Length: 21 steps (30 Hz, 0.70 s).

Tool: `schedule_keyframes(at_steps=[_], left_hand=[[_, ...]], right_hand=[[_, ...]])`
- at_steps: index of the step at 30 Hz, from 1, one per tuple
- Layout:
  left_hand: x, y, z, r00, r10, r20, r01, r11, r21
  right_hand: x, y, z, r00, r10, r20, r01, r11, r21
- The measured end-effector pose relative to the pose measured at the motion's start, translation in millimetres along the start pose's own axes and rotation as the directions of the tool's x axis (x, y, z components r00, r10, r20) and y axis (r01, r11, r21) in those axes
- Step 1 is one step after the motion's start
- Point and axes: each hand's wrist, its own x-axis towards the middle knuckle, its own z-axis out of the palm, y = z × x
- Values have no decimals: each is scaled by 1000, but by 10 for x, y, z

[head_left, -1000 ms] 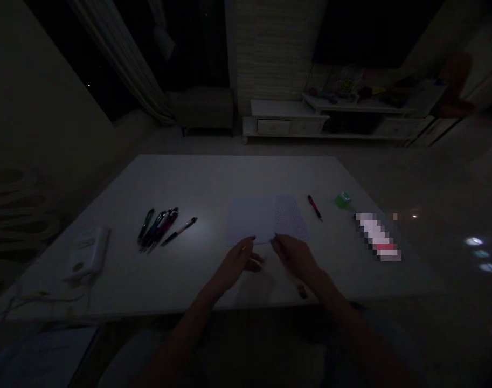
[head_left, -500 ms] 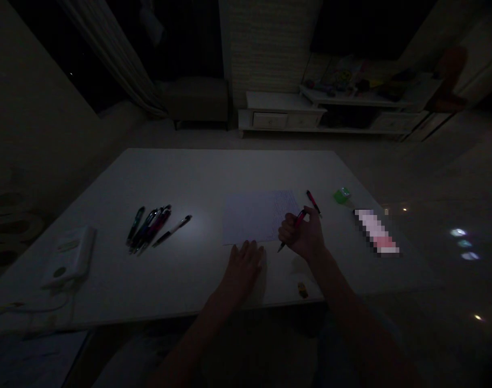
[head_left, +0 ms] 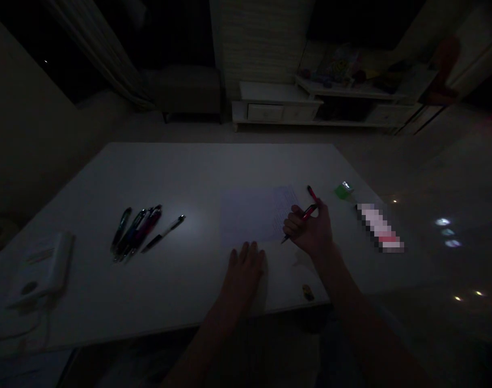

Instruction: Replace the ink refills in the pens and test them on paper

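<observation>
Gripping a red-and-black pen (head_left: 306,214) in the right hand (head_left: 308,230), fingers curled firmly round the barrel, tip angled down-left at the near right corner of the paper sheet (head_left: 248,215); pen sits flatter than in the earlier frame. The left hand (head_left: 246,264) still lies open and empty on the white table (head_left: 189,172), fingertips just short of the sheet's near edge.

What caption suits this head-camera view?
Right hand grips a red pen beside a sheet of paper; left hand rests on the white table.
</observation>
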Motion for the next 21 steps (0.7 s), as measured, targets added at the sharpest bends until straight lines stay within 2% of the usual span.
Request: schedule_keyframes(at_steps=[6,9,12,15,19,21], left_hand=[[-13,-12,16,1000,4,-5,-4,999,-39],[-5,-6,-29,1000,5,22,-4,998,-56],[9,3,-62,999,-4,51,6,999,-48],[18,8,-70,998,4,60,-1,999,-44],[19,6,-62,998,3,63,-1,999,-38],[18,3,-55,998,0,65,2,999,-35]], right_hand=[[27,50,42,1000,8,-10,-7,1000,30],[88,107,57,997,-36,-71,35,999,-17],[137,174,34,992,-29,-124,5,981,-193],[142,242,7,989,15,-149,-78,902,-425],[122,347,39,991,-96,-88,20,779,-626],[122,407,68,994,-96,-47,41,747,-664]])
